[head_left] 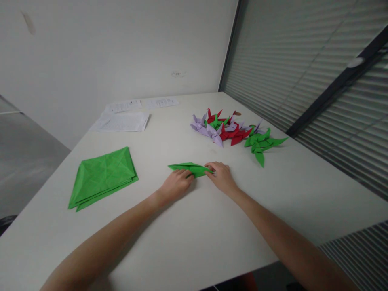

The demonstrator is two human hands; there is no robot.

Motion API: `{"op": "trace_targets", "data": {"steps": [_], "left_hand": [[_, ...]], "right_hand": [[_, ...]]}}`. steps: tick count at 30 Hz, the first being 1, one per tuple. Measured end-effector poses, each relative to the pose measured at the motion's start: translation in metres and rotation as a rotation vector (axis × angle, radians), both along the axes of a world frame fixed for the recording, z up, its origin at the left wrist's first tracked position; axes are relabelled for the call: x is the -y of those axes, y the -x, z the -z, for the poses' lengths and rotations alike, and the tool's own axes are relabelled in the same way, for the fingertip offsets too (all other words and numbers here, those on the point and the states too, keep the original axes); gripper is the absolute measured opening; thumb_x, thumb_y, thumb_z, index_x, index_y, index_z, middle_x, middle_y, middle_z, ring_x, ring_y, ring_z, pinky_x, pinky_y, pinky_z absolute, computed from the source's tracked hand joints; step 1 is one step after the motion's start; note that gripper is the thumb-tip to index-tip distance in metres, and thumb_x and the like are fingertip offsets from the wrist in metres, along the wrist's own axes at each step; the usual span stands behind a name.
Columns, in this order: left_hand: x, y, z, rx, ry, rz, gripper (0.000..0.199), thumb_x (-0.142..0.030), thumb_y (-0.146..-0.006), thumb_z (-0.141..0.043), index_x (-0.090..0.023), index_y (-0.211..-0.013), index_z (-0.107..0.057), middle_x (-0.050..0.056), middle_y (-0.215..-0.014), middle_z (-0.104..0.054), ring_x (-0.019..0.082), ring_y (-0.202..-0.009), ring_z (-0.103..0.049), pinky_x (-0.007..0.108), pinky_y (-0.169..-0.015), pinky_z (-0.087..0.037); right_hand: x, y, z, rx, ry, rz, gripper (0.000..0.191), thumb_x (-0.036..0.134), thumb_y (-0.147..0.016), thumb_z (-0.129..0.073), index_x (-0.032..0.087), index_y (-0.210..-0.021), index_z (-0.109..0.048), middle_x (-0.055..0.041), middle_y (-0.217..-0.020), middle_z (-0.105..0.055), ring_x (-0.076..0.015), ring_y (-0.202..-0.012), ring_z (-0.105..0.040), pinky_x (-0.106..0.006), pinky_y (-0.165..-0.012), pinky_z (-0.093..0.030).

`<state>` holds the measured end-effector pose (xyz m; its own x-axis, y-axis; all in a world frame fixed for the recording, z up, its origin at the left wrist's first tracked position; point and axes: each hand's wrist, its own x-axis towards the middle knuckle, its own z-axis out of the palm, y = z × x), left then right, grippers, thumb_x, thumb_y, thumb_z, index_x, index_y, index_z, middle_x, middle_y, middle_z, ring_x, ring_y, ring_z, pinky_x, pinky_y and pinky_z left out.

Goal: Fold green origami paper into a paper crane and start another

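Observation:
A narrow folded piece of green origami paper [198, 171] lies on the white table in front of me, pointed at its left end. My left hand [178, 182] rests on its near edge, fingers curled and pressing on the paper. At the right end, my right hand [222, 176] pinches the tip between thumb and fingers. To the left is a stack of creased green paper sheets [104, 173]. Beyond my right hand sits a cluster of folded paper shapes, among them a lilac one [214, 133], a red one [239, 135] and a green one [259, 143].
Printed paper sheets [121, 122] lie at the table's back left, near the white wall [136, 48]. Window blinds [287, 72] in a dark frame run along the right side. The white table [188, 234] ends at a near edge below my arms.

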<state>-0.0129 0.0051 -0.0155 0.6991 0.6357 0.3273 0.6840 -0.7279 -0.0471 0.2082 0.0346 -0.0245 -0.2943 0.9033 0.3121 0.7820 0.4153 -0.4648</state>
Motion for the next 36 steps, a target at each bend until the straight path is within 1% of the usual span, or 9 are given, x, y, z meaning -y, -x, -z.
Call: {"op": "trace_targets", "data": {"steps": [3,9,14,16,19,26,30,34,36], "left_hand": [[-0.003,0.001,-0.001,0.022,0.013,0.0,0.018,-0.017,-0.093,-0.047,-0.014,-0.093,-0.066,0.007,-0.086,-0.064,0.02,-0.083,-0.06,0.034,-0.076,-0.05],[-0.006,0.0,-0.001,0.073,0.045,0.001,0.022,-0.018,-0.095,-0.045,-0.015,-0.093,-0.067,0.008,-0.088,-0.063,0.02,-0.086,-0.059,0.035,-0.077,-0.049],[-0.007,-0.001,0.001,0.11,0.07,0.039,0.019,-0.02,-0.095,-0.046,-0.015,-0.093,-0.065,0.009,-0.092,-0.062,0.021,-0.09,-0.06,0.037,-0.081,-0.051],[-0.006,-0.001,0.003,0.159,0.076,0.027,0.02,-0.017,-0.094,-0.045,-0.016,-0.106,-0.062,0.01,-0.101,-0.06,0.021,-0.095,-0.06,0.039,-0.084,-0.052],[-0.006,-0.001,0.004,0.232,0.067,-0.011,0.034,-0.012,-0.091,-0.045,-0.016,-0.124,-0.053,0.014,-0.12,-0.054,0.024,-0.108,-0.058,0.042,-0.09,-0.052],[-0.006,-0.001,0.001,0.151,0.1,-0.058,0.023,-0.014,-0.091,-0.047,-0.011,-0.106,-0.064,0.014,-0.102,-0.063,0.026,-0.1,-0.059,0.046,-0.088,-0.052],[-0.01,0.001,0.002,0.203,0.114,-0.001,0.022,-0.011,-0.089,-0.047,-0.012,-0.104,-0.063,0.015,-0.125,-0.059,0.027,-0.124,-0.05,0.048,-0.102,-0.045],[-0.014,0.002,0.006,0.202,0.204,0.043,0.031,-0.011,-0.089,-0.044,-0.01,-0.117,-0.055,0.016,-0.14,-0.05,0.024,-0.135,-0.042,0.046,-0.114,-0.035],[-0.016,0.003,0.008,0.186,0.233,0.038,0.042,-0.012,-0.089,-0.042,-0.008,-0.131,-0.045,0.018,-0.14,-0.05,0.024,-0.136,-0.041,0.045,-0.115,-0.034]], "right_hand": [[0.0,0.0,-0.003,0.028,-0.051,0.029,0.009,0.024,-0.087,-0.059,0.021,-0.086,-0.067,-0.0031,-0.085,-0.067,-0.0193,-0.083,-0.058,-0.032,-0.074,-0.032],[0.002,0.004,-0.009,0.093,-0.052,0.13,0.011,0.02,-0.082,-0.062,0.021,-0.073,-0.067,-0.001,-0.078,-0.067,-0.0184,-0.079,-0.058,-0.032,-0.072,-0.03],[-0.001,0.005,-0.008,0.144,-0.11,0.036,0.009,0.015,-0.083,-0.06,0.02,-0.084,-0.068,-0.0024,-0.085,-0.066,-0.0181,-0.082,-0.059,-0.031,-0.074,-0.034],[-0.003,0.003,-0.007,0.192,-0.13,-0.041,0.011,0.013,-0.084,-0.059,0.019,-0.084,-0.068,-0.0038,-0.088,-0.065,-0.018,-0.084,-0.059,-0.031,-0.076,-0.037],[-0.004,-0.002,-0.007,0.253,-0.145,-0.126,0.013,0.012,-0.085,-0.057,0.018,-0.084,-0.068,-0.005,-0.088,-0.065,-0.0183,-0.086,-0.058,-0.031,-0.078,-0.039],[0.0,-0.012,-0.017,0.385,-0.106,-0.17,0.018,0.012,-0.083,-0.055,0.02,-0.083,-0.072,-0.0064,-0.089,-0.064,-0.0206,-0.086,-0.056,-0.034,-0.077,-0.04],[0.006,-0.011,-0.024,0.433,-0.109,-0.171,0.017,0.013,-0.082,-0.056,0.02,-0.084,-0.072,-0.0074,-0.092,-0.065,-0.0231,-0.09,-0.054,-0.036,-0.077,-0.037],[0.011,0.0,-0.025,0.426,-0.181,-0.103,0.017,0.026,-0.088,-0.056,0.018,-0.093,-0.07,-0.0098,-0.1,-0.064,-0.0258,-0.095,-0.051,-0.039,-0.081,-0.035],[0.013,0.008,-0.024,0.393,-0.212,-0.12,0.032,0.041,-0.09,-0.056,0.016,-0.108,-0.066,-0.0121,-0.109,-0.062,-0.0273,-0.099,-0.05,-0.04,-0.084,-0.036]]}}
